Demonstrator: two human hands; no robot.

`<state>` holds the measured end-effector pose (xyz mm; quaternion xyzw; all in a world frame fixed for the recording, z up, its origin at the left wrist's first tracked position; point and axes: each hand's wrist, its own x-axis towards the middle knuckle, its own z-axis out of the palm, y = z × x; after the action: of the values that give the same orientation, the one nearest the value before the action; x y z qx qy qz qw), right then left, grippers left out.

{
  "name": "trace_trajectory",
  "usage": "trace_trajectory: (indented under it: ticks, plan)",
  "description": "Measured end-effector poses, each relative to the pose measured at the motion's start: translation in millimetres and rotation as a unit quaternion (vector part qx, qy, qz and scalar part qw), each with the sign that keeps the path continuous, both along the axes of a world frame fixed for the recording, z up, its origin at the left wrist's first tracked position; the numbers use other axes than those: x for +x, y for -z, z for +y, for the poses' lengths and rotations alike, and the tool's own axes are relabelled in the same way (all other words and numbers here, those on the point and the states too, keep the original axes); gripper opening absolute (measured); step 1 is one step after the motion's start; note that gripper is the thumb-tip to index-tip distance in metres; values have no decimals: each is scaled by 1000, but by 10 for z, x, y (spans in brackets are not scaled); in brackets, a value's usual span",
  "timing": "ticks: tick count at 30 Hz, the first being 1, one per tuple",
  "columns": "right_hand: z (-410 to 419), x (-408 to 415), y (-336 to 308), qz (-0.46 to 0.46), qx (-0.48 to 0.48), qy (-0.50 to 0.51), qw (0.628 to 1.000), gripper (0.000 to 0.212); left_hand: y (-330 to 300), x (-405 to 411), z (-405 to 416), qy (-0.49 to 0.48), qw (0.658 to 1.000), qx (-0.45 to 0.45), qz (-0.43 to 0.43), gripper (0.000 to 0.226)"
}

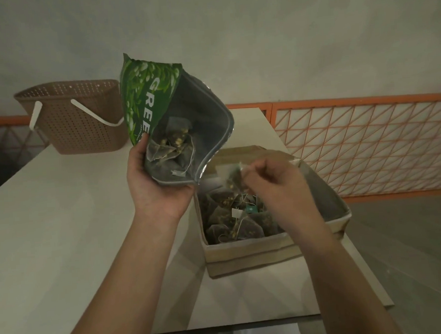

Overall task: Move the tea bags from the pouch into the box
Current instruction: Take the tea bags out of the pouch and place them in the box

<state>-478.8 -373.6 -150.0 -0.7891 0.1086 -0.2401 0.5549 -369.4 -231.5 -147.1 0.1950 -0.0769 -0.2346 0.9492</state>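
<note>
My left hand (154, 182) holds a green tea pouch (158, 103) by its lower edge, tilted with its open mouth facing me. Several pyramid tea bags (170, 146) lie inside the pouch. My right hand (274, 183) hovers over the beige box (245, 255) and pinches one tea bag (234, 177), which is blurred. Several tea bags (233, 217) with strings and tags fill the left part of the box. My right wrist hides part of the box's inside.
The box stands near the right edge of a white table (64, 241). A brown perforated basket (74, 116) with white handles sits at the back left. An orange lattice railing (367, 145) runs behind and to the right of the table.
</note>
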Motion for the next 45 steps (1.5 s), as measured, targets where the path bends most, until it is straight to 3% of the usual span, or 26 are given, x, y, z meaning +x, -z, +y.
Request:
trace_trajectory:
  ticks: [3, 5, 7, 11, 16, 21, 26, 29, 32, 35, 40, 45]
  plan:
    - [-3, 67, 119, 93, -121, -45, 987, 5, -15, -4, 16, 1, 1000, 1, -3, 57]
    - [6, 91, 133, 146, -218, -96, 960, 11, -25, -11, 24, 2, 1000, 2, -5, 55]
    - [16, 112, 129, 150, -272, -120, 943, 17, -25, -11, 40, 1, 1000, 2, -5, 59]
    - [53, 146, 126, 73, -291, -95, 949, 20, -16, -21, 67, 4, 1000, -1, -11, 61]
    - [94, 131, 126, 198, -347, -200, 894, 15, -25, -26, 75, 14, 1000, 1, -19, 57]
    - [59, 113, 82, 116, -303, -106, 940, 13, -17, -9, 99, 20, 1000, -2, -18, 45]
    - [46, 61, 46, 220, -332, -143, 906, 15, -37, -25, 104, 19, 1000, -1, -12, 49]
    - [85, 32, -73, 166, -304, -125, 930, 15, -50, -33, 99, 19, 1000, 2, -4, 56]
    - [198, -5, -301, 11, -210, -67, 975, 8, -60, -30, 93, 16, 1000, 12, 9, 62]
    - [319, 92, -482, -100, -193, -60, 974, 6, -70, -53, 77, 19, 999, 39, 20, 58]
    - [465, 501, -568, -89, -334, -54, 937, 16, -68, -102, 59, 26, 997, 65, 43, 46]
    - [556, 800, -543, -12, -479, -18, 877, 31, -79, -103, 37, 24, 996, 76, 45, 59]
